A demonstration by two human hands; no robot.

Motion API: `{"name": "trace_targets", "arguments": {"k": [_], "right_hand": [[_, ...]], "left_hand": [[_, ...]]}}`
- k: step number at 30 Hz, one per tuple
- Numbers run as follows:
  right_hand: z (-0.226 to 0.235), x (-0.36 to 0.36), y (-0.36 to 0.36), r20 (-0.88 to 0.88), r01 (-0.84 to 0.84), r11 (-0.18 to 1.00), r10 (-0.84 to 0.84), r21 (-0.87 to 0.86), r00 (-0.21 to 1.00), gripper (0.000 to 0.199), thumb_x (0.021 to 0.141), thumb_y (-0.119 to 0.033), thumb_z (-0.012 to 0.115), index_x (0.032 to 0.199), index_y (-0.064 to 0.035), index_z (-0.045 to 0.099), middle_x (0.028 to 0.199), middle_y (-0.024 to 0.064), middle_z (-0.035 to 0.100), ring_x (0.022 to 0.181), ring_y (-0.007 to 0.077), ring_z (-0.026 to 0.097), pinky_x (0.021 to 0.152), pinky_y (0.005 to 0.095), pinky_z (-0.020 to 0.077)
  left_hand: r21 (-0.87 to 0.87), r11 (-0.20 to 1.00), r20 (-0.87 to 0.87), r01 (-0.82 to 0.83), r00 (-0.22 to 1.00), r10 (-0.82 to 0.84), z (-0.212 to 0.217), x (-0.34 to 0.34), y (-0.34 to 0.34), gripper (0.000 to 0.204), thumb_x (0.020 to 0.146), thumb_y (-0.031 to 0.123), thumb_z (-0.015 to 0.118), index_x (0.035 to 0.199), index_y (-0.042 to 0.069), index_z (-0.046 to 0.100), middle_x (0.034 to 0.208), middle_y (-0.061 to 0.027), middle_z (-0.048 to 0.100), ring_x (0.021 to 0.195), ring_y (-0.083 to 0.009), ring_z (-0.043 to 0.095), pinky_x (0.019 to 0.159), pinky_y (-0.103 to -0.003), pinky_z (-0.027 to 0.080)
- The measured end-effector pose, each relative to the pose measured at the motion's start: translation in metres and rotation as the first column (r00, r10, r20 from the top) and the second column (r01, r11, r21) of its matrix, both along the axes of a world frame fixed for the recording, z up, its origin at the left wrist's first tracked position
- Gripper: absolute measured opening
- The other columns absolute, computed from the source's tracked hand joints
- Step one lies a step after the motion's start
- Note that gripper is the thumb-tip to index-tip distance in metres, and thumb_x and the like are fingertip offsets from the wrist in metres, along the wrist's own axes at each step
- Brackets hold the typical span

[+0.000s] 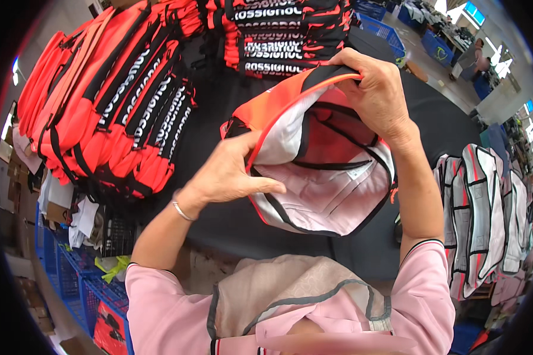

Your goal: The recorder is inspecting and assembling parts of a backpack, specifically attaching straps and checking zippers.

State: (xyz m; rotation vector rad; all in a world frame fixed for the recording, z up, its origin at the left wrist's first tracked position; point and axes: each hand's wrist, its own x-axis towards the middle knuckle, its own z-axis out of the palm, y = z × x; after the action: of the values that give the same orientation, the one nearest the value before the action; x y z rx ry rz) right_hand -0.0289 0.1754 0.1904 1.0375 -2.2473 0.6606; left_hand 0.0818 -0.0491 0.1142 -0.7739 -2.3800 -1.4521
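An orange-red and black bag (326,204) is held up over the black-covered table, its wide mouth facing me. Inside, a pale lining, black binding strips and a small white label show. My left hand (222,171) grips the bag's left edge, thumb inside the mouth and the other fingers hidden behind the orange panel. At the upper right of the opening, my right hand (376,89) is closed on the rim, its fingers curled over the orange-piped edge.
Finished-looking red and black bags lie in a big stack (118,106) at the left, with another pile (278,38) at the far side. Pale-lined bag pieces (479,213) hang at the right. Blue crates (80,278) stand lower left; a person (471,59) is in the background.
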Motion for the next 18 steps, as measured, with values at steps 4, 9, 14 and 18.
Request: {"name": "trace_targets", "arguments": {"k": [4, 9, 14, 18], "right_hand": [[0.001, 0.033, -0.02, -0.067, -0.218, 0.949, 0.238, 0.229, 0.969, 0.03, 0.072, -0.007, 0.069, 0.102, -0.0102, 0.066, 0.106, 0.0071, 0.067, 0.097, 0.0262, 0.064, 0.075, 0.0375, 0.0543], [0.008, 0.06, -0.036, 0.176, -0.521, 0.702, 0.505, 0.485, 0.845, 0.033, 0.063, -0.006, 0.072, 0.095, -0.0016, 0.063, 0.102, 0.009, 0.064, 0.108, 0.0308, 0.057, 0.093, 0.0401, 0.048], [0.0, 0.063, -0.034, 0.241, -0.621, 0.576, 0.6, 0.532, 0.763, 0.026, 0.064, -0.016, 0.076, 0.081, 0.0002, 0.067, 0.082, 0.0134, 0.065, 0.088, 0.0314, 0.063, 0.069, 0.0416, 0.0529], [0.012, 0.062, -0.037, 0.487, -0.601, 0.479, 0.352, 0.64, 0.799, 0.036, 0.064, -0.02, 0.08, 0.092, -0.0043, 0.064, 0.083, 0.0099, 0.063, 0.089, 0.0307, 0.063, 0.072, 0.0404, 0.0507]], "left_hand": [[0.138, 0.989, 0.384, -0.061, 0.923, 0.003, -0.025, 0.027, 0.003, 0.028, 0.076, 0.009, 0.081, 0.098, 0.001, 0.066, 0.082, -0.0016, 0.067, 0.077, -0.0076, 0.06, 0.072, -0.027, 0.051], [0.112, 0.99, 0.293, 0.087, 0.949, -0.116, -0.012, 0.03, 0.002, 0.026, 0.076, 0.007, 0.077, 0.098, 0.0, 0.064, 0.079, -0.0083, 0.065, 0.072, -0.0158, 0.063, 0.069, -0.031, 0.051], [-0.133, 0.971, 0.235, 0.2, 0.958, -0.165, 0.002, 0.043, -0.003, 0.039, 0.074, 0.018, 0.08, 0.102, -0.002, 0.063, 0.085, -0.0189, 0.066, 0.079, -0.0348, 0.066, 0.07, -0.038, 0.052], [-0.209, 0.953, 0.244, 0.219, 0.955, -0.166, 0.024, 0.046, -0.013, 0.042, 0.068, 0.018, 0.083, 0.099, -0.002, 0.064, 0.083, -0.0168, 0.066, 0.074, -0.035, 0.065, 0.065, -0.039, 0.051]]}}
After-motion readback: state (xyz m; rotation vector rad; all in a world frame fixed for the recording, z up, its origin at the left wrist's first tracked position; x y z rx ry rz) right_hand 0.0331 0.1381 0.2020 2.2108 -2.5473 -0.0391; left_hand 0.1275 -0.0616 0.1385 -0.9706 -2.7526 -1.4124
